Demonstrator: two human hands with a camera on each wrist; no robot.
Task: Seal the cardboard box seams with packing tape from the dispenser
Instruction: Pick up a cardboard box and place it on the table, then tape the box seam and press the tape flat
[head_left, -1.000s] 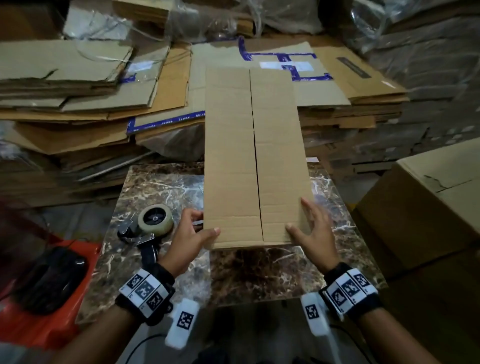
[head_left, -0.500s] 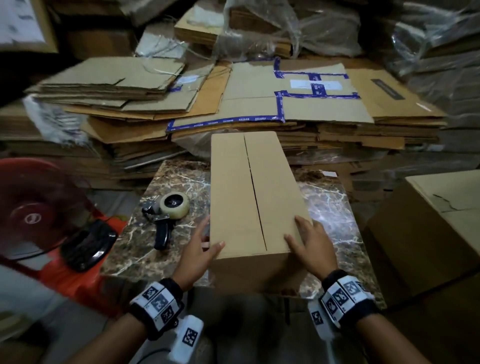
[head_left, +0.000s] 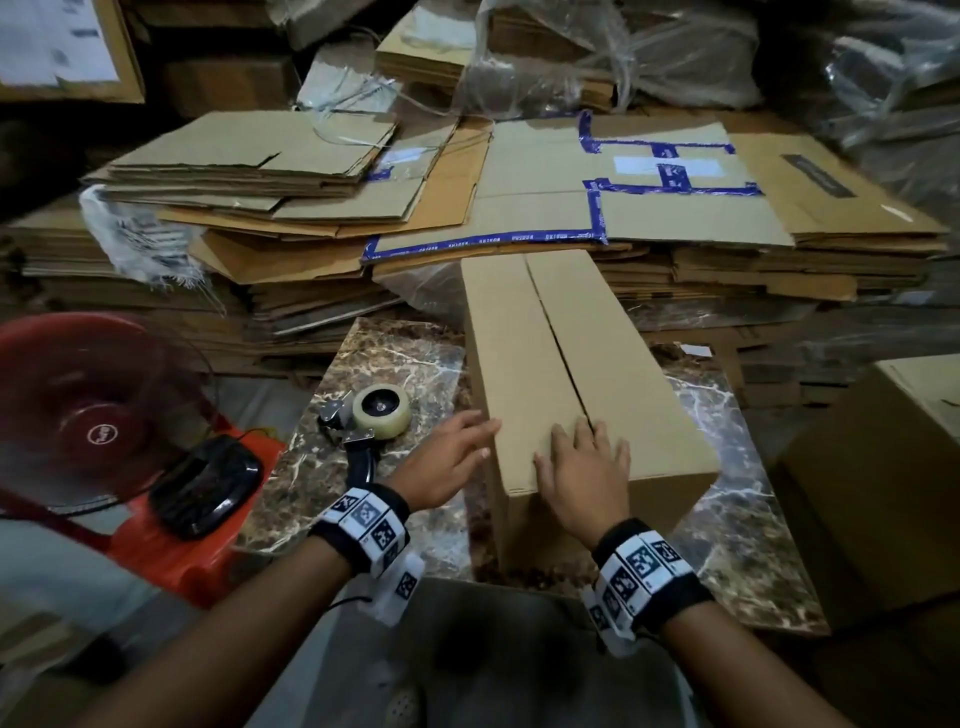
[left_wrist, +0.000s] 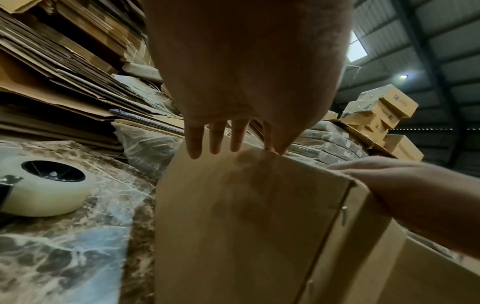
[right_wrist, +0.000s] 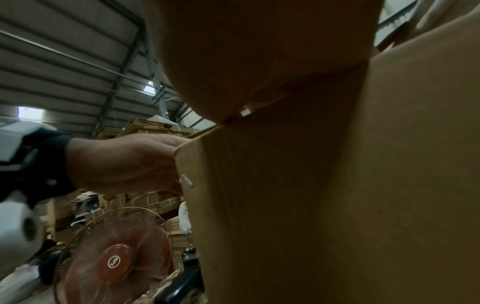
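Both forearms are bare, with no sleeves showing. Behind the fingers of the left hand (head_left: 441, 457) sits a black wristband (head_left: 363, 525) wrapped in white square tiles printed with black coded markers, and a white camera block (head_left: 400, 587) bearing one more marker hangs under it with a thin dark cable. The right hand (head_left: 584, 480) wears a matching marker band (head_left: 641, 571) with a white block at its inner side.

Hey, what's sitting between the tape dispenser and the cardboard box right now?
Only the left hand, fingers straight against the cardboard box, over bare marble tabletop. The tape dispenser lies untouched; the head view shows it.
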